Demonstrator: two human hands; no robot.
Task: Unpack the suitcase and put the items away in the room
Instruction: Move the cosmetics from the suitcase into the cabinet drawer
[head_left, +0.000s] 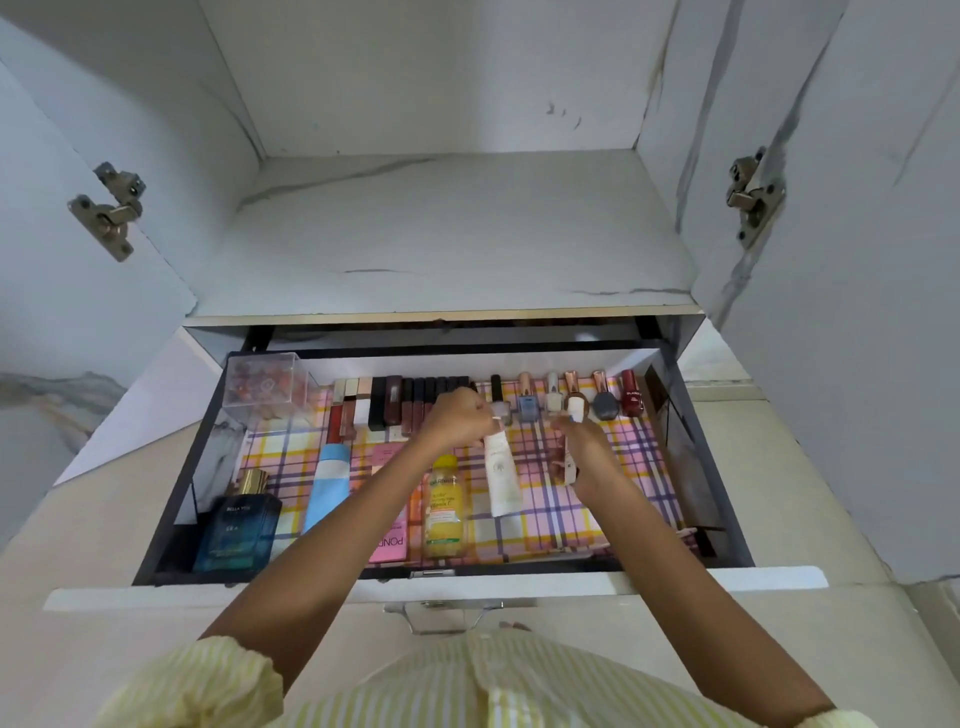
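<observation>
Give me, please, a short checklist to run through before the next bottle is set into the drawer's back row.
1. Drawer pulled well open: ok.
2. Left hand has hold of the black-capped bottle: ok, its fingers pinch the bottle's base.
3. Right hand has a secure grip: cannot tell; a small brownish item shows under it, blurred.
4. Back-row bottles stand upright, through to the red bottle: ok.
5. Bare plaid lining free on the right for more items: ok.
</observation>
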